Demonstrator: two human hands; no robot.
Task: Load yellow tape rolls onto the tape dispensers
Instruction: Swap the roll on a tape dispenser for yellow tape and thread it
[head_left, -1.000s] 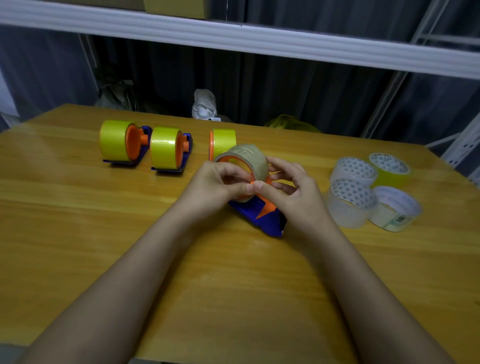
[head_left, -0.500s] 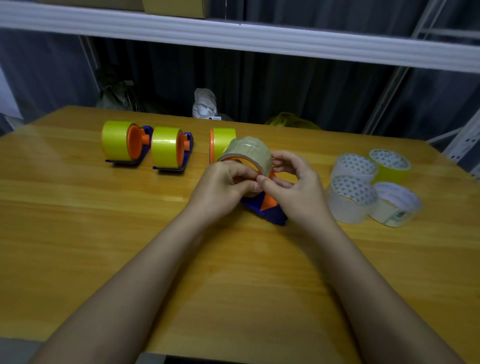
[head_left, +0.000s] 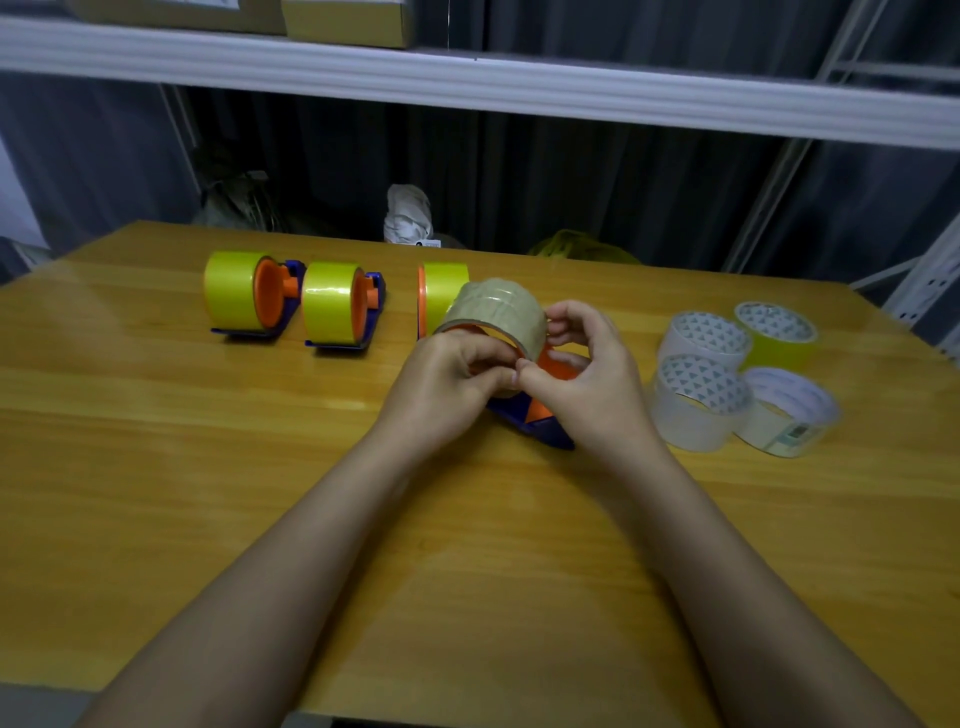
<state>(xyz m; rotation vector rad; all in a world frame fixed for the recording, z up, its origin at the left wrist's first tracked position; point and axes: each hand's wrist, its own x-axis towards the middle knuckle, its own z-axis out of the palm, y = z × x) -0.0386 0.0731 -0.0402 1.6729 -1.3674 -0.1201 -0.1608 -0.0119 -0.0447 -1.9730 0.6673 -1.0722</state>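
The tape roll (head_left: 496, 310) you work on is near the middle of the table (head_left: 156, 441), held between your two hands just above the blue and orange dispenser (head_left: 537, 415), which lies on the wood under your right hand. Its colour looks dull tan here, not bright yellow like the others. Your left hand (head_left: 441, 384) grips the near rim of the roll with curled fingers, and your right hand (head_left: 587, 379) pinches its right edge, thumb and fingertips closed on it.

I judge this roll is light and stiff, a hard ring that will not bend, but its outer face is smooth and may slip. So take it by the two flat edges or with a finger inside the core, not on the sticky band. The dispenser is also light and could slide when you push.

To the far left stand two loaded dispensers (head_left: 244, 301) and (head_left: 337, 306), and a third yellow roll (head_left: 444, 291) just behind your hands. Spare rolls (head_left: 727, 379) lie at the right.

Compared with one second ago, the roll is lifted higher and tilted more toward the far side, and your hands moved a little away from you
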